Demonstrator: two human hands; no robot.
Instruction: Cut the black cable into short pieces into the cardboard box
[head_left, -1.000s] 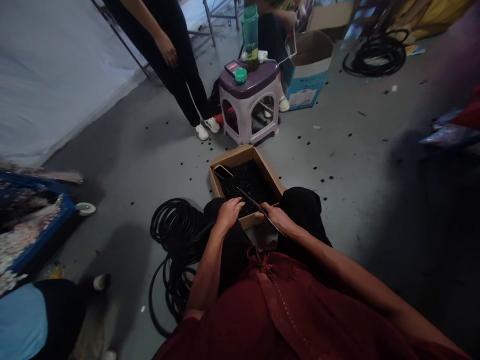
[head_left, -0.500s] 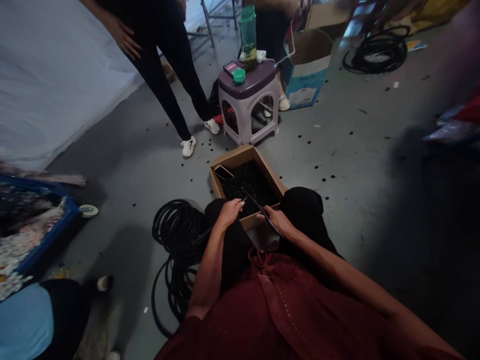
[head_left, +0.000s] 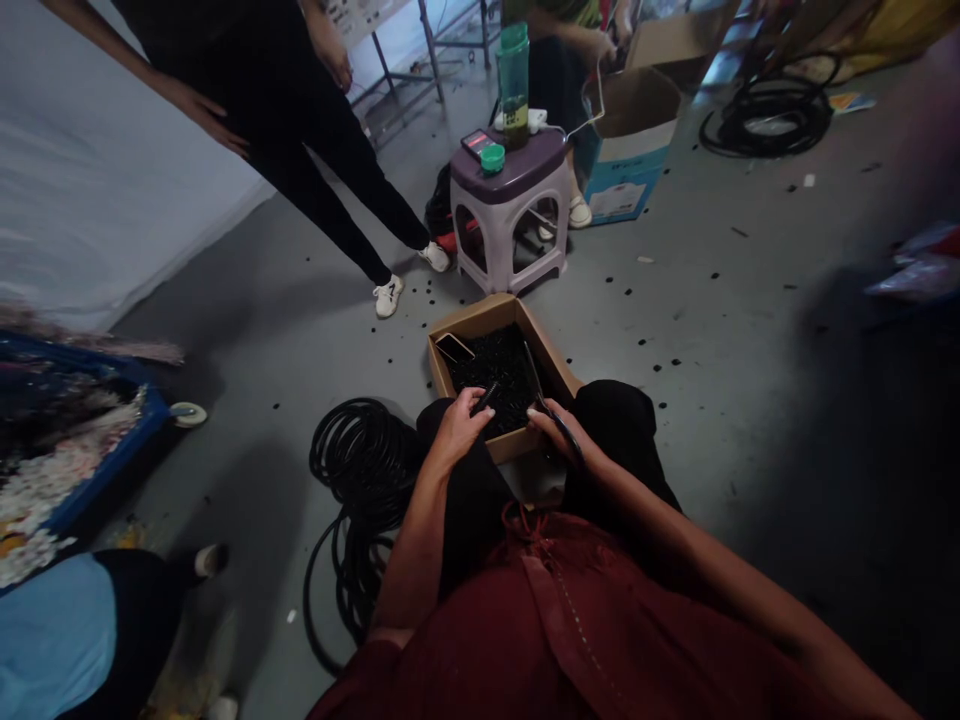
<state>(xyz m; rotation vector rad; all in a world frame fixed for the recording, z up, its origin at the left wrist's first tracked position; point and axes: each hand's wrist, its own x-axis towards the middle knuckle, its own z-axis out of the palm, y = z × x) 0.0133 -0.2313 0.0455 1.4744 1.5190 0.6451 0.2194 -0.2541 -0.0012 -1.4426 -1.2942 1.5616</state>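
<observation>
A shallow cardboard box (head_left: 551,352) stands on the floor by my knees, filled with small black pieces (head_left: 501,368). My left hand (head_left: 459,428) is closed on a short black length of tube (head_left: 486,397) above the box's near left part. In my right hand (head_left: 559,428) are dark, long-bladed scissors (head_left: 532,368), blades pointing away over the box. A few inches separate the blades from the tube. Against my left leg lies a coil of black tubing (head_left: 360,450); whether it joins the piece in my hand is hidden.
A phone-like dark rectangle (head_left: 454,348) lies in the box's far left corner. Beyond stands a plastic stool (head_left: 510,185) with a green bottle (head_left: 514,85). A person in dark trousers (head_left: 330,180) stands ahead left. Further objects are a blue-white carton (head_left: 622,170) and another black coil (head_left: 765,120).
The scissors have drawn away from my left hand and swung to point more straight ahead. A black tube length now shows clearly in my left fingers. The view has shifted slightly.
</observation>
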